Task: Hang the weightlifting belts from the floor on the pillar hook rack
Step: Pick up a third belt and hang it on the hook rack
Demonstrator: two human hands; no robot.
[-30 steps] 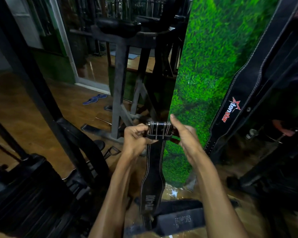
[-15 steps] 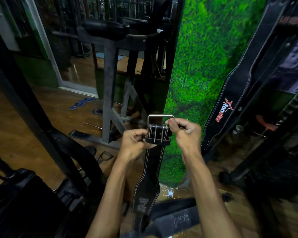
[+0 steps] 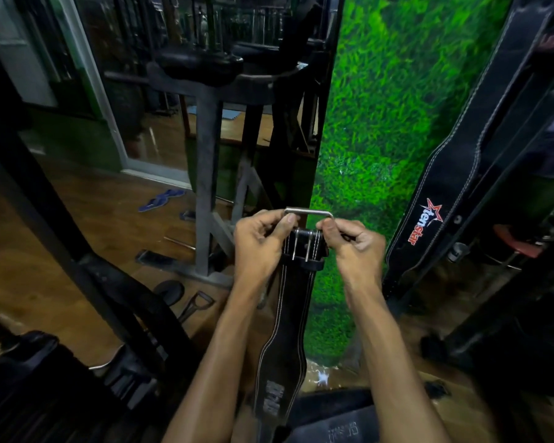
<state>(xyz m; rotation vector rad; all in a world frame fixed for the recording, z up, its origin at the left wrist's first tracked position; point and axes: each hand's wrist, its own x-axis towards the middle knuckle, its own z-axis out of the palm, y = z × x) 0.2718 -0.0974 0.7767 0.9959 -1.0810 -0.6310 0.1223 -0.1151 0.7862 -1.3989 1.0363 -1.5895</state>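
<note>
Head view: a black belt [image 3: 293,314] is being held up by its buckle [image 3: 307,233] in front of the grass-covered pillar [image 3: 397,129]. The buckle's left side is being pinched by the left hand [image 3: 259,243], and its right side is being gripped by the right hand [image 3: 355,247]; both are closed on it. The strap is being left to hang toward the floor [image 3: 77,225]. A second belt [image 3: 454,193], marked with a red star, is being shown hanging just right of the pillar.
</note>
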